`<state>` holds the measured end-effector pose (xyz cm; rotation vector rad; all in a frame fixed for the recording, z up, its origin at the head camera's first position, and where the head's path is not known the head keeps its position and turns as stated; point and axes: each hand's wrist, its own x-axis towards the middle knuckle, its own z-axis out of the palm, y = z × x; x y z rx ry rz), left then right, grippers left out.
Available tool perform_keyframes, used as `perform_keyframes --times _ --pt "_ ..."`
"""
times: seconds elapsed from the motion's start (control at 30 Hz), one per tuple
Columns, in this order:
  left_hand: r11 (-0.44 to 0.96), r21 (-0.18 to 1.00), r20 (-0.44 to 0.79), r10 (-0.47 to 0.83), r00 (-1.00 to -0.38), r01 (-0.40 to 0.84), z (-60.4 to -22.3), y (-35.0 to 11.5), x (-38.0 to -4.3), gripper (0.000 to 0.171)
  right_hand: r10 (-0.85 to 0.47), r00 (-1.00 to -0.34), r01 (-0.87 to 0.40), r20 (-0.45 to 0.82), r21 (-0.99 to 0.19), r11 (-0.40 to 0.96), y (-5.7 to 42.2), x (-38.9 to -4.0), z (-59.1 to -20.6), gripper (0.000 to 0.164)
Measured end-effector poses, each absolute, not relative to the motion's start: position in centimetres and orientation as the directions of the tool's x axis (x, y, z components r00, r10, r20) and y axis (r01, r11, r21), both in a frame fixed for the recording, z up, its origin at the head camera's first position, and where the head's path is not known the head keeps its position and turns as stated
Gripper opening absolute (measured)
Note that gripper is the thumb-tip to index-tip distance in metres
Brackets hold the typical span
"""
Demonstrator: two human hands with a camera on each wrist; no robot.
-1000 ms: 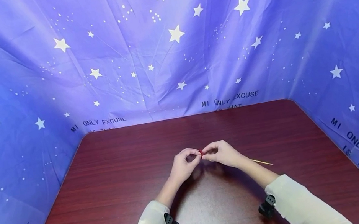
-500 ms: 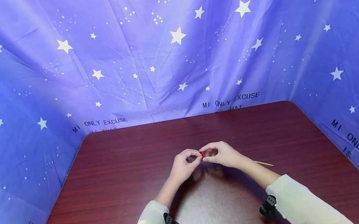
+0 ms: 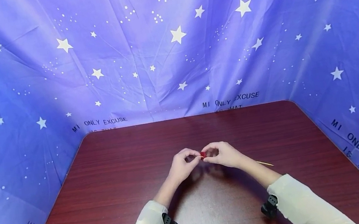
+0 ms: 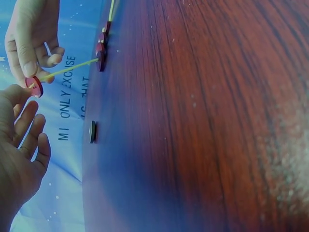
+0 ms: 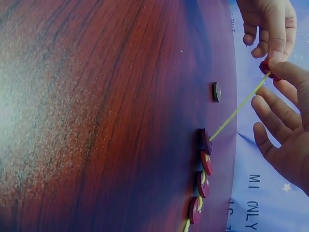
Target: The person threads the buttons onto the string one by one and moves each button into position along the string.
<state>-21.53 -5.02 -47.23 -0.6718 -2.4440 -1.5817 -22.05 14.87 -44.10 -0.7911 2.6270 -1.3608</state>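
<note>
In the head view my left hand [image 3: 184, 164] and right hand [image 3: 222, 154] meet over the table, fingertips almost touching. Between them is a round red button [image 3: 203, 155], seen larger as a button [image 4: 36, 88] in the left wrist view. My right thumb and finger hold it by its edge. My left fingertips pinch close against its other side, where a short bit of yellow string shows; they partly hide the contact. From the button the yellow string [image 5: 241, 107] slants down, taut, to several strung red and dark purple buttons [image 5: 203, 184] on the table.
A single dark button [image 5: 216, 92] stands on edge on the table, apart from the strung ones. More string [image 3: 265, 163] lies beside my right forearm. Star-printed purple cloth [image 3: 143, 55] surrounds the brown wooden table [image 3: 129, 146].
The red button has turned, so more of its face shows between my fingertips. A pale bit of string now appears at my left fingertips. The hands have barely moved.
</note>
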Motion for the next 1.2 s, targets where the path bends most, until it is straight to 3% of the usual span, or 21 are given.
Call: perform_keyframes --times 0.47,0.87,1.2 --pt "0.340 0.853 0.333 0.233 -0.914 0.397 -47.1 -4.8 -21.3 0.006 -0.456 -0.876 -0.408 0.155 -0.741 0.534 16.2 -22.0 -44.4 0.027" --pt "0.339 0.847 0.345 0.233 -0.909 0.409 -44.1 -4.9 -19.6 0.004 -0.436 -0.889 -0.396 0.138 -0.708 0.585 17.2 -22.2 -44.7 0.027" --pt "0.330 0.851 0.327 0.273 -0.905 0.408 -46.7 -5.6 -21.3 0.007 -0.428 -0.894 -0.385 0.130 -0.711 0.588 17.5 -22.2 -44.9 0.027"
